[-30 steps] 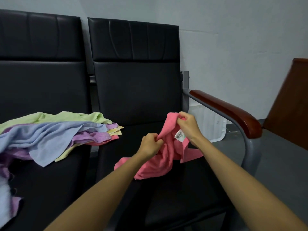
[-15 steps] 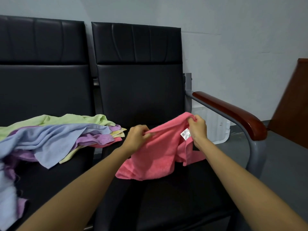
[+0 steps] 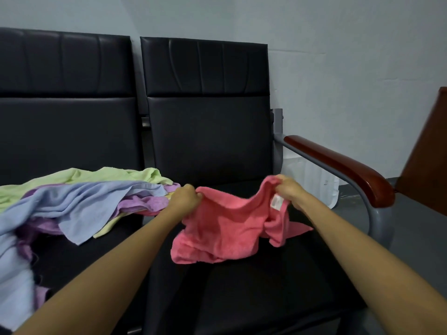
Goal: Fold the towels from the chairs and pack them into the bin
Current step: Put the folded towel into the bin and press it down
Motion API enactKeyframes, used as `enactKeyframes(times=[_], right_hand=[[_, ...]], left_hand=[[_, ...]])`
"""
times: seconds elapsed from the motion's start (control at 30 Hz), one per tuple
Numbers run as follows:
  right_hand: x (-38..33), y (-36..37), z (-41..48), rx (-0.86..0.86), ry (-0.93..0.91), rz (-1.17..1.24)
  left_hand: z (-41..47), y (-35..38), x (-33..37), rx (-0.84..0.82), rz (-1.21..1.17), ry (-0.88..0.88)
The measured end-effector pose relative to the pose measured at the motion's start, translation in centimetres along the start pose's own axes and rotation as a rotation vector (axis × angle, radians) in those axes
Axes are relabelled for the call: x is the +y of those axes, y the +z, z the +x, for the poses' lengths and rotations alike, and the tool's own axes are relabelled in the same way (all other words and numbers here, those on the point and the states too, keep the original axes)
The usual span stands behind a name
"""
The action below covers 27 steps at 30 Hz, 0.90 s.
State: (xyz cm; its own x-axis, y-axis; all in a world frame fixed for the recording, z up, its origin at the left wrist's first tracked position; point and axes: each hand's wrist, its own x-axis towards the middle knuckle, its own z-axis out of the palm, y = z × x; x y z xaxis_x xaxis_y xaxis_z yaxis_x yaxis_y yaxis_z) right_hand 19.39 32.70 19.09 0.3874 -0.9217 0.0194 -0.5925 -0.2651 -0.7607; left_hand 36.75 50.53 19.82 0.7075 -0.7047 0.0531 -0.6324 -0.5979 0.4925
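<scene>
Pinching the top edge of the towel (image 3: pixel 229 226) at two spots, we hold it just above the right seat (image 3: pixel 242 291). Our left hand (image 3: pixel 186 197) grips one end with curled fingers. Our right hand (image 3: pixel 289 189) grips the other end, right above the white tag (image 3: pixel 277 203). The edge sags between our hands, and the lower part lies crumpled on the seat.

The trouble we see is on the right. The cloth under that hand is twisted, and a flap sticks out beside our forearm, so we may not be holding a true corner. Folding from this grip would likely give a skewed fold that needs redoing.

Our left hand also sits just beside the pile (image 3: pixel 84 201) on the other seat. Pulling farther that way could snag a loose towel and drag it along.

The white container (image 3: pixel 309 180) behind the armrest (image 3: pixel 338 165) may be the bin, but it is mostly hidden. Reaching it means going over or around that armrest, where a loose fold could open.

A second ago our hands were nearly touching, with the towel bunched between them. Half a second ago they had begun to part. Now they are well apart, the edge is opened out, and our left hand has moved toward the pile.
</scene>
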Motion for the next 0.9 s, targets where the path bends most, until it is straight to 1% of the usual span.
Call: enactKeyframes(times=[0.03, 0.07, 0.1, 0.13, 0.17, 0.2, 0.23, 0.27, 0.33, 0.4, 0.43, 0.47, 0.5, 0.57, 0.63, 0.7, 0.73, 0.8, 0.83, 0.9], right_hand=[[-0.2, 0.0, -0.3, -0.102, -0.014, -0.157], [-0.3, 0.0, -0.7, -0.138, -0.036, -0.304], [-0.6, 0.2, -1.3, -0.130, -0.073, -0.386], [-0.9, 0.4, -2.2, -0.105, -0.120, -0.386], [-1.4, 0.7, -3.0, -0.084, -0.172, -0.301], [-1.8, 0.9, -3.9, -0.079, -0.209, -0.163], [-2.3, 1.1, -5.1, -0.088, -0.226, -0.002], [-2.7, 1.3, -6.1, -0.103, -0.224, 0.160], [-3.3, 1.9, -8.1, -0.147, -0.203, 0.419], [-3.5, 2.8, -9.6, -0.159, -0.205, 0.560], [-3.4, 3.3, -10.2, -0.163, -0.208, 0.603], [-3.3, 4.0, -10.7, -0.166, -0.207, 0.627], [-3.2, 4.6, -11.2, -0.155, -0.207, 0.635], [-2.9, 5.9, -11.8, -0.106, -0.238, 0.588], [-2.6, 7.3, -12.2, -0.065, -0.302, 0.491], [-2.5, 8.3, -12.9, -0.073, -0.336, 0.437], [-2.5, 8.7, -13.3, -0.092, -0.337, 0.428], [-2.4, 9.4, -13.8, -0.160, -0.327, 0.418], [-2.3, 9.6, -13.9, -0.215, -0.321, 0.416], [-2.4, 9.8, -14.1, -0.347, -0.300, 0.454]], left_hand=[[-0.3, -0.2, 0.8, -0.022, -0.089, -0.034], [-0.8, -0.4, 1.7, -0.055, -0.186, -0.102], [-1.1, -0.4, 2.2, -0.120, -0.294, -0.164], [-1.4, -0.4, 2.5, -0.221, -0.415, -0.175], [-1.4, -0.4, 2.6, -0.328, -0.532, -0.156], [-1.6, -0.2, 2.5, -0.402, -0.633, -0.126], [-1.7, 0.0, 2.1, -0.410, -0.721, -0.098], [-1.8, 0.3, 1.8, -0.367, -0.792, -0.075], [-1.8, 0.9, 1.4, -0.179, -0.916, -0.016], [-2.4, 1.2, 0.8, 0.039, -0.914, 0.095], [-2.6, 1.1, 0.5, 0.097, -0.858, 0.158], [-3.1, 1.0, 0.2, 0.098, -0.799, 0.206], [-3.5, 0.9, -0.1, 0.065, -0.751, 0.231], [-4.9, 0.5, -0.3, -0.097, -0.752, 0.172], [-5.6, 0.5, -0.9, -0.267, -0.856, 0.057], [-6.3, 0.8, -1.5, -0.349, -0.995, -0.033], [-6.6, 1.0, -1.7, -0.368, -1.076, -0.072], [-7.0, 1.3, -2.4, -0.393, -1.160, -0.102], [-7.1, 1.4, -2.7, -0.410, -1.161, -0.088], [-7.2, 1.6, -3.5, -0.428, -1.051, -0.036]])
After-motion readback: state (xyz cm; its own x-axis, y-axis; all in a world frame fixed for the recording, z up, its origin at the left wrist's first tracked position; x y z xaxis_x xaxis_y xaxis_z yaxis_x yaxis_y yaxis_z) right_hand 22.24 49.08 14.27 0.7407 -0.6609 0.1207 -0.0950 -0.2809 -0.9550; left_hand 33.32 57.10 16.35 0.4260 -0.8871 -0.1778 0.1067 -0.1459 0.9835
